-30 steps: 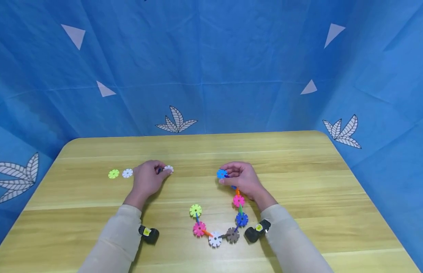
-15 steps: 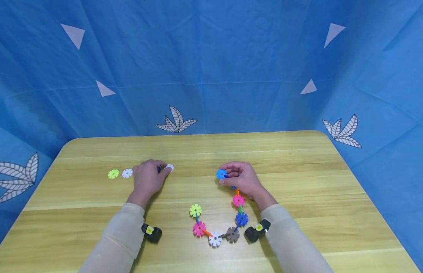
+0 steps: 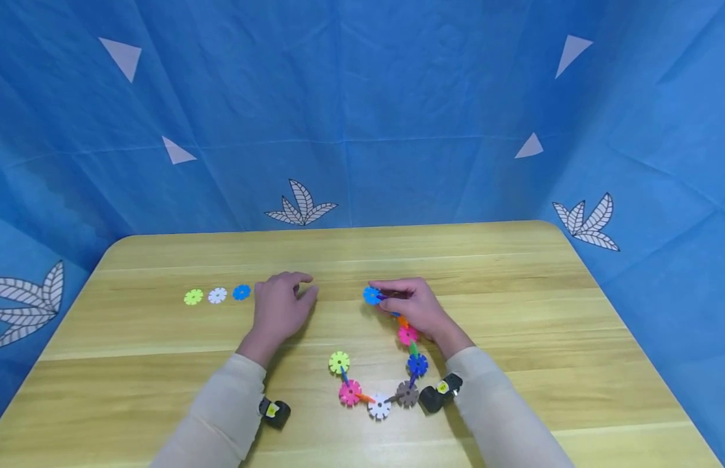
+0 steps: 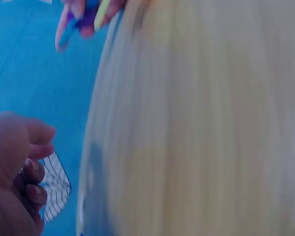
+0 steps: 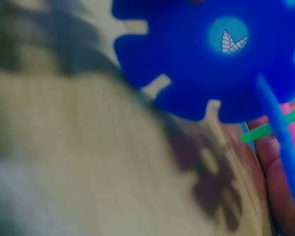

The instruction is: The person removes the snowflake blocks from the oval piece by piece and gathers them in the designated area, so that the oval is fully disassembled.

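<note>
Item 1. Chain (image 3: 407, 394), landmark for all entries: slotted discs alternating with pieces seen edge-on, laid in a curve on the table (image 3: 502, 273). The slots presumably let each piece bite crosswise into its neighbour, hence the alternation. Free end: lime end disc (image 3: 339, 362). Other end: light blue disc (image 3: 371, 296).

Item 2. Right hand (image 3: 417, 309), at the chain's far end. Thumb and forefinger pinch the chain around the purple piece (image 3: 381, 297) beside the light blue disc. The grip looks chosen to steady that end while leaving the disc's far-left rim uncovered.

Item 3. Left hand (image 3: 282, 315), left of the chain's far end and well apart from it. Fingers bent, narrow gap between thumb and forefinger; nothing visible in the gap. Whether something is tucked beneath, cannot tell; the left-wrist view is blurred.

Item 4. Loose discs, three, flat in a row well left of the chain: lime disc (image 3: 193, 297) farthest from it, white disc (image 3: 217, 296) between, blue disc (image 3: 241, 292) nearest it, just beside the left hand. None touch; the spacing presumably lets each be lifted singly.

Item 5. Blue cloth (image 3: 426, 182), leaf-printed, beyond the chain; likely a plain backdrop.
</note>
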Demonstrator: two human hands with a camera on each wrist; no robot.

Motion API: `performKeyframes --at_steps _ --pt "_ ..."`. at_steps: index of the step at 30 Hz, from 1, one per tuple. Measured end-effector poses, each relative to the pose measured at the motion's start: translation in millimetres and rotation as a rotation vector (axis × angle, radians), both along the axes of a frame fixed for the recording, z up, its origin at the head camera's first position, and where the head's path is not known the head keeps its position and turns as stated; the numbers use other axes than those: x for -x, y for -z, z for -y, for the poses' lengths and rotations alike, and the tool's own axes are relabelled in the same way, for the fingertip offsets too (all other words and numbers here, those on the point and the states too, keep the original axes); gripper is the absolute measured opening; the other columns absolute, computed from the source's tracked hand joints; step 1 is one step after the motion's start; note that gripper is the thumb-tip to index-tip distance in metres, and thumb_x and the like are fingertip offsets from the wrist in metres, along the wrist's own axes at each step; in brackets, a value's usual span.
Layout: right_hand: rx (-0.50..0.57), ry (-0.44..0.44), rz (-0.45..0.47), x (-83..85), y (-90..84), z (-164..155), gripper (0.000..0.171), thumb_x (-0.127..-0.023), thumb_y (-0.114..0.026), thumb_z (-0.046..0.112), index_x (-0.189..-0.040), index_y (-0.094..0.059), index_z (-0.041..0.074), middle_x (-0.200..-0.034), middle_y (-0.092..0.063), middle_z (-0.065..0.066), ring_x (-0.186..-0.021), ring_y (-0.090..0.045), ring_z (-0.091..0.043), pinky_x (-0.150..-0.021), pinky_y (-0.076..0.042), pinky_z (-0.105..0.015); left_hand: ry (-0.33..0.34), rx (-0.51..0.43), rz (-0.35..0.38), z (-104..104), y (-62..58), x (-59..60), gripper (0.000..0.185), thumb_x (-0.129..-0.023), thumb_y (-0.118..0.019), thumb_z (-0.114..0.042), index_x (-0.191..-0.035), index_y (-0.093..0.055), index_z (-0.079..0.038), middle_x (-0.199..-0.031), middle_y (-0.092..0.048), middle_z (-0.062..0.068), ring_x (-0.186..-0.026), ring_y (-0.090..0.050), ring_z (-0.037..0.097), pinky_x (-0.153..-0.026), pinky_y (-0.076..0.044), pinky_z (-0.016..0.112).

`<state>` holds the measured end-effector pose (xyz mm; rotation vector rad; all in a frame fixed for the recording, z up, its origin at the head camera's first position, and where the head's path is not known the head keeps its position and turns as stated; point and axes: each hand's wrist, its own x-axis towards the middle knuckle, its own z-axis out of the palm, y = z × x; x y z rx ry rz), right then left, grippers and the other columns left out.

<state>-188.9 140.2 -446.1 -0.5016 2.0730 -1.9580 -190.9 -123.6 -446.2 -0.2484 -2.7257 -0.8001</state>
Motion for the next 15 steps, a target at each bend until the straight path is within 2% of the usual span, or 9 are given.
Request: performKeyframes --at_steps 4,8,15 --pt "0.086 -0.002 0.053 6.4 12.4 -1.7 0.025 -0.085 -0.058 -0.012 -0.11 -0.052 -0.014 -0.101 -0.061 -0.029 -0.088 -0.058 -0.051 -0.073 -0.051 -0.051 0.075 -0.017 -0.002 -17.2 -4.3 -4.3 0.023 -0.084 -0.07 -0.026 -0.102 -0.072 -0.012 -0.055 -0.043 -0.007 -0.059 -0.042 0.015 -0.072 -0.028 0.038" --pt "0.114 0.011 0.054 11.9 24.4 -3.4 0.014 -0.085 -0.061 -0.01 -0.097 -0.053 -0.014 -0.094 -0.061 -0.031 -0.086 -0.06 -0.048 -0.071 -0.052 -0.048 0.146 -0.038 0.02 -29.9 -7.6 -6.7 0.024 -0.084 -0.07 -0.026 -0.104 -0.072 -0.013 -0.055 -0.042 -0.006 -0.058 -0.041 0.015 -0.074 -0.028 0.038" --pt "0.116 -0.008 0.0 12.5 27.9 -5.6 0.012 -0.086 -0.061 -0.007 -0.097 -0.063 -0.012 -0.093 -0.063 -0.029 -0.085 -0.063 -0.04 -0.073 -0.052 -0.044 0.276 -0.055 0.05 -46.0 -7.1 -7.5 0.034 -0.081 -0.072 -0.033 -0.109 -0.07 -0.014 -0.054 -0.041 -0.006 -0.054 -0.039 0.014 -0.077 -0.03 0.038"
